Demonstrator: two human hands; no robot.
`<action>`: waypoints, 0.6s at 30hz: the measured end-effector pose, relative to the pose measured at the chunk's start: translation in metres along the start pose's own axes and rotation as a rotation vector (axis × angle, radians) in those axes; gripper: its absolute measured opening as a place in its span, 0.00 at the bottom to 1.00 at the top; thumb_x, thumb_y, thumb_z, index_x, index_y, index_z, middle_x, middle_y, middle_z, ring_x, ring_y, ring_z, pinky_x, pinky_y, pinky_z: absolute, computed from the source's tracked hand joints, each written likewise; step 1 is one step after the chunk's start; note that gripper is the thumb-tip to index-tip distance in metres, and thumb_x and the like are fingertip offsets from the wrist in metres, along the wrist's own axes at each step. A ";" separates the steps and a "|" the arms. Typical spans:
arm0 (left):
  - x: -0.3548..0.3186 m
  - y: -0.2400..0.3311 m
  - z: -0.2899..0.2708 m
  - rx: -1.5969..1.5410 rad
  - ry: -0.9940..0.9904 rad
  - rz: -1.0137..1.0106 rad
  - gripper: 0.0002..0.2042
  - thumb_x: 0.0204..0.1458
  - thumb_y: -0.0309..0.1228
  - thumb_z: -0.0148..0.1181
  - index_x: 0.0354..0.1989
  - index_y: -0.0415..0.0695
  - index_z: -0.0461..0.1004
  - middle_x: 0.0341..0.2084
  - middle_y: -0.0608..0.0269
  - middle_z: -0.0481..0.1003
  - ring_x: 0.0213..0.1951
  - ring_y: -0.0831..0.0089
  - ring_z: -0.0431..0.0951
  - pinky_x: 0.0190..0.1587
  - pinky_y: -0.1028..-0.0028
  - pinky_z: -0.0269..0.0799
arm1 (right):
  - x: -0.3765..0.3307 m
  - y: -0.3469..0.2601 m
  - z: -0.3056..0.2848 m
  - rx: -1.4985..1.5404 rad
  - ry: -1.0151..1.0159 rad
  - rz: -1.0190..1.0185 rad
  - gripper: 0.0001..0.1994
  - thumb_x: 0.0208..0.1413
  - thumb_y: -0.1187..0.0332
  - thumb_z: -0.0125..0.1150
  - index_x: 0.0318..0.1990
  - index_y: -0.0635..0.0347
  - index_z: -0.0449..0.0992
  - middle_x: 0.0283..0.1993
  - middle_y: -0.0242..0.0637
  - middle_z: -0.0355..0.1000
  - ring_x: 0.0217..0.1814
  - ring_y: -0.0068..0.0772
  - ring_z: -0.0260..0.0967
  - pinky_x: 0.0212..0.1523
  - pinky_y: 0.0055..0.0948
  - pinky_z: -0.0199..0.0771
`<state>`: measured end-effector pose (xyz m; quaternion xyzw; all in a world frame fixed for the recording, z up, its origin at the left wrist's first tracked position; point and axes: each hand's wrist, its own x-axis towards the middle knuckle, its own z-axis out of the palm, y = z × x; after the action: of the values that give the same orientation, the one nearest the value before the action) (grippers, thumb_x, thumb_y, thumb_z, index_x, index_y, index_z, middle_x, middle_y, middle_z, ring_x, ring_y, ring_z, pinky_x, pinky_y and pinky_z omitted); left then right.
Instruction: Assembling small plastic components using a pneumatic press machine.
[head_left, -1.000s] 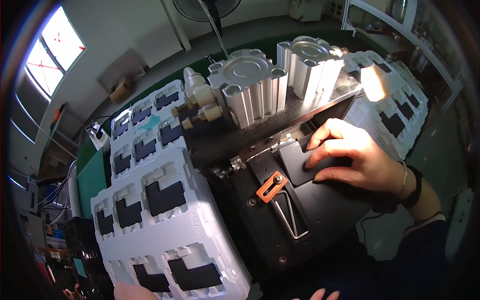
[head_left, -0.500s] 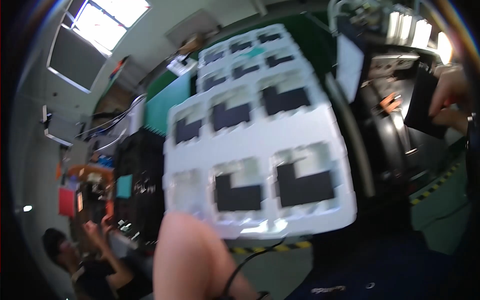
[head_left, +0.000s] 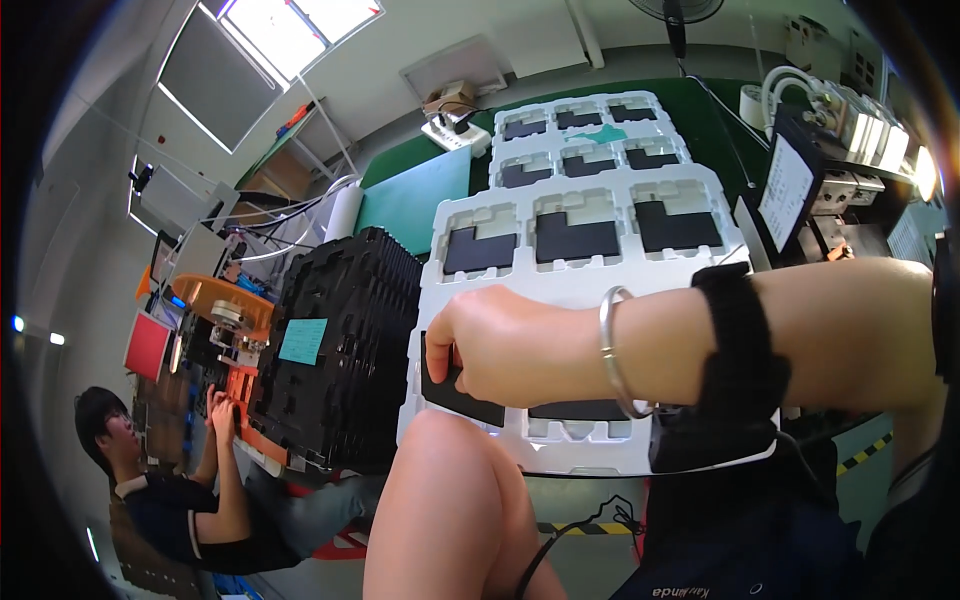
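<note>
Reaching across from the right, my right hand (head_left: 480, 345) is closed on a flat black L-shaped plate (head_left: 472, 402). The plate lies slightly tilted over the near left pocket of a white moulded tray (head_left: 560, 285); whether it touches the pocket floor I cannot tell. Another black plate (head_left: 577, 238) sits in the tray's middle back pocket, with one on each side of it. My forearm mostly covers the near middle and near right pockets. A bare bent limb, apparently my left arm (head_left: 440, 510), rises from the lower edge; its hand is out of sight.
A tall stack of black trays (head_left: 345, 370) with a teal note stands left of the white tray. Behind it lies a teal sheet (head_left: 420, 195). A second white tray (head_left: 525, 155) holds more black plates. Equipment (head_left: 800, 190) stands right. A seated co-worker (head_left: 170, 510) works at far left.
My right hand has swung from the equipment at the right to the tray's near left pocket, carrying the black plate. That pocket was bare before. The view has shifted too.
</note>
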<state>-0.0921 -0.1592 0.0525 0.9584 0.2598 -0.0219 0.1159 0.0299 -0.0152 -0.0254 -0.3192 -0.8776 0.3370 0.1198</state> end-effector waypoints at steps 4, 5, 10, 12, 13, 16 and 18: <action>-0.005 -0.015 0.008 -0.063 0.042 -0.021 0.25 0.53 0.39 0.59 0.58 0.39 0.71 0.56 0.49 0.69 0.57 0.53 0.69 0.57 0.56 0.66 | -0.003 -0.012 0.001 0.117 -0.029 0.123 0.13 0.47 0.81 0.59 0.43 0.67 0.79 0.40 0.50 0.78 0.45 0.50 0.76 0.45 0.38 0.76; -0.007 -0.019 0.011 -0.083 0.049 -0.033 0.25 0.53 0.38 0.59 0.58 0.39 0.71 0.56 0.49 0.69 0.57 0.53 0.69 0.56 0.57 0.66 | -0.009 -0.014 0.001 -0.026 0.015 0.054 0.13 0.48 0.79 0.60 0.43 0.67 0.78 0.39 0.51 0.78 0.46 0.50 0.75 0.45 0.39 0.76; -0.009 -0.031 0.015 -0.138 0.083 -0.024 0.23 0.54 0.37 0.59 0.57 0.39 0.72 0.54 0.49 0.71 0.55 0.53 0.71 0.55 0.58 0.68 | -0.030 -0.006 0.007 -0.206 -0.119 -0.121 0.10 0.53 0.73 0.61 0.43 0.65 0.77 0.46 0.49 0.77 0.52 0.51 0.72 0.50 0.42 0.74; -0.006 -0.036 0.013 -0.142 0.096 0.002 0.22 0.54 0.36 0.59 0.57 0.39 0.72 0.53 0.49 0.72 0.54 0.53 0.72 0.55 0.59 0.69 | -0.034 0.001 0.003 -0.181 -0.169 -0.089 0.12 0.54 0.73 0.60 0.46 0.64 0.76 0.49 0.49 0.75 0.54 0.52 0.71 0.53 0.42 0.73; -0.005 -0.039 0.013 -0.145 0.102 0.015 0.22 0.54 0.36 0.59 0.56 0.39 0.73 0.53 0.49 0.72 0.54 0.53 0.73 0.54 0.59 0.69 | -0.036 0.003 0.000 -0.149 -0.228 -0.066 0.13 0.56 0.73 0.59 0.49 0.63 0.75 0.52 0.50 0.73 0.56 0.52 0.70 0.56 0.43 0.72; 0.001 -0.049 0.010 -0.152 0.116 0.059 0.21 0.55 0.35 0.59 0.56 0.39 0.73 0.52 0.49 0.73 0.53 0.53 0.74 0.53 0.60 0.70 | -0.072 -0.002 -0.022 -0.247 -0.091 -0.127 0.19 0.58 0.72 0.57 0.57 0.63 0.70 0.55 0.51 0.71 0.61 0.51 0.66 0.61 0.42 0.68; 0.004 -0.054 0.003 -0.162 0.119 0.074 0.20 0.55 0.34 0.59 0.55 0.39 0.74 0.51 0.49 0.74 0.52 0.53 0.75 0.53 0.60 0.71 | -0.117 -0.001 -0.045 -0.297 0.068 -0.133 0.24 0.59 0.70 0.57 0.64 0.64 0.64 0.56 0.53 0.70 0.56 0.50 0.71 0.57 0.40 0.71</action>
<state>-0.1160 -0.1124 0.0377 0.9545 0.2314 0.0606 0.1781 0.1388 -0.0673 0.0093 -0.2858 -0.9324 0.1838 0.1230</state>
